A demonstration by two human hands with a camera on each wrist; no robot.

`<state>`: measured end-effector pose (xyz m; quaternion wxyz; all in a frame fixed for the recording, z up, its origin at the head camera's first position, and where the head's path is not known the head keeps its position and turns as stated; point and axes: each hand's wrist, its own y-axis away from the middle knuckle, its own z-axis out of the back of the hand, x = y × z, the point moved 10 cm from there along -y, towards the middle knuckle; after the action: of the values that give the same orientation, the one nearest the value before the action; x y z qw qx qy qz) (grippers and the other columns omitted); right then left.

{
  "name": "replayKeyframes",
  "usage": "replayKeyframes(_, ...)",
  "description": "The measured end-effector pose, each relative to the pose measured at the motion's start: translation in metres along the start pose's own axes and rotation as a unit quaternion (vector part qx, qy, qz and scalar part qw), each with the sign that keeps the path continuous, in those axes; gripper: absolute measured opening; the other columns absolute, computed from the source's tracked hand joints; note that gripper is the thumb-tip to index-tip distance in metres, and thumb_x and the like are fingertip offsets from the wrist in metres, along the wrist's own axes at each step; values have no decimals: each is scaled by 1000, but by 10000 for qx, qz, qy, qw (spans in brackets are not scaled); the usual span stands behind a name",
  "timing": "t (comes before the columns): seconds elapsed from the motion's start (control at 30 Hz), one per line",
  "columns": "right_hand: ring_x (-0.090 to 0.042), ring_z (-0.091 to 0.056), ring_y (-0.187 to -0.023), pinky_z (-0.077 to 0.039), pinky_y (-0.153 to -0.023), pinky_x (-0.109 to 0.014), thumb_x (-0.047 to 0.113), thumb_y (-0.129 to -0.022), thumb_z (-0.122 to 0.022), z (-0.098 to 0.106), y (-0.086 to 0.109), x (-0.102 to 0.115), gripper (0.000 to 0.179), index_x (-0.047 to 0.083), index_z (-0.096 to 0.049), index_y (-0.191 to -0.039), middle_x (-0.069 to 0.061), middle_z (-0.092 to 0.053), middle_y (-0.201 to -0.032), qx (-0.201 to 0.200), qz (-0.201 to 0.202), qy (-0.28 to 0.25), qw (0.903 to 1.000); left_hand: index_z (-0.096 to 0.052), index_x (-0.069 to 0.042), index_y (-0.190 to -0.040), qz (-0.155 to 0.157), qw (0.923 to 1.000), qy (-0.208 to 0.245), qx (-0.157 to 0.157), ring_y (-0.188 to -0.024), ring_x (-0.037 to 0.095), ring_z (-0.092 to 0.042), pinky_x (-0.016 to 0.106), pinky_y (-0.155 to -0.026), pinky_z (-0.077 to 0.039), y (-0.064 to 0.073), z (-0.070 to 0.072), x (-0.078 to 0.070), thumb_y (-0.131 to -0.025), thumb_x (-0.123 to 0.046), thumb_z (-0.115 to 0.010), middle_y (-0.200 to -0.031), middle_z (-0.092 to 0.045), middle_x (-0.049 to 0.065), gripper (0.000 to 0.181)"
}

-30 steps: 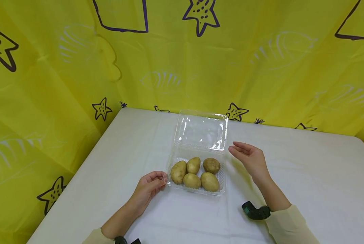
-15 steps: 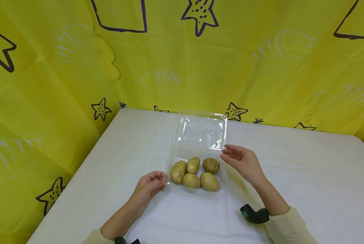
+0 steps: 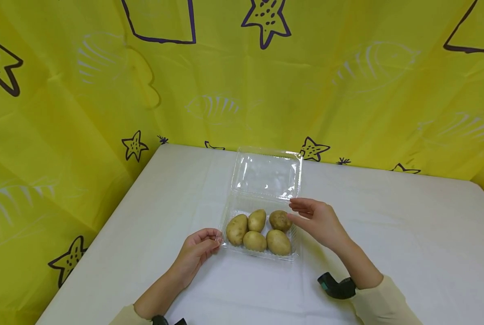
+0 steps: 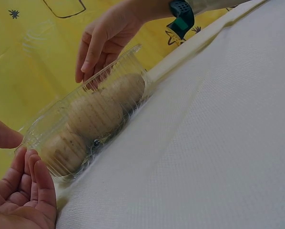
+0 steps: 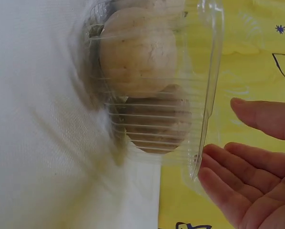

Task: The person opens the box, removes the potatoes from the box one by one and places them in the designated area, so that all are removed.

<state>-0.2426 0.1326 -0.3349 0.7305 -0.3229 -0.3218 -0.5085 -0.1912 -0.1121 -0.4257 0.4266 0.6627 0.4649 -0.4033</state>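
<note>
The left hand (image 3: 199,250) pinches the clear rectangular plastic box (image 3: 294,237) of oval tan potatoes (image 3: 255,241) on the white cloth (image 3: 388,225); a light hold should steady it beside the right hand (image 3: 320,223), fingers loosely extended.

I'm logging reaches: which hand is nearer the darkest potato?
Right. The right hand is close beside the darkest potato; the left hand pinches the opposite rim of the clear container, with paler potatoes between.

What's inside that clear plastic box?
Five potatoes lie in the clear plastic box, its lid open. In the head view, the right hand hides part of the box's right side; the potatoes cover whatever is beneath them.
</note>
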Motion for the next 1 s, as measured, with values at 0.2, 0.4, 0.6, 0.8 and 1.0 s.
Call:
replayKeyframes(0.2, -35, -60, -97, -48, -83, -41, 13, -82, -68, -7, -1, 8, 42, -8, -57, -116, -22, -61, -108, 131, 63, 695, 9975, -52, 7, -98, -2, 10000, -14, 10, -81, 11, -53, 22, -75, -46, 0, 0, 0, -84, 1, -51, -88, -55, 4, 16)
replayKeyframes(0.4, -34, -60, -92, -49, -78, -44, 16, -81, -69, -16, -3, 19, 41, -7, -59, -114, -20, -62, -109, 351, 228, 1510, 9876, -52, 7, -99, -6, 10000, -13, 5, -81, 11, -53, 22, -75, -46, -1, 1, 1, -84, 1, -51, -88, -55, 4, 15)
replayKeyframes(0.6, -29, -59, -84, -49, -72, -42, 14, -79, -71, -21, -6, 25, 40, -9, -60, -111, -20, -63, -103, 422, 387, 1922, 9797, -51, 7, -99, -13, 10000, 4, 27, -80, 11, -53, 22, -75, -46, -1, 1, 1, -84, 1, -51, -88, -55, 4, 15)
replayKeyframes(0.8, -28, -60, -85, -48, -76, -42, 11, -77, -72, -26, -7, 30, 39, -10, -60, -107, -20, -63, -102, 610, 481, 2260, 9710, -52, 7, -99, -13, 10000, -6, 18, -81, 12, -53, 22, -75, -46, -2, 1, 1, -85, 1, -51, -88, -55, 4, 16)
replayKeyframes(1.0, -27, -59, -87, -48, -77, -40, 2, -72, -73, -33, -7, 32, 38, -10, -60, -106, -17, -63, -100, 887, 580, 2301, 9674, -52, 8, -99, 18, 10000, -28, -19, -81, 12, -53, 22, -75, -46, -1, 1, 1, -85, 0, -52, -88, -56, 5, 16)
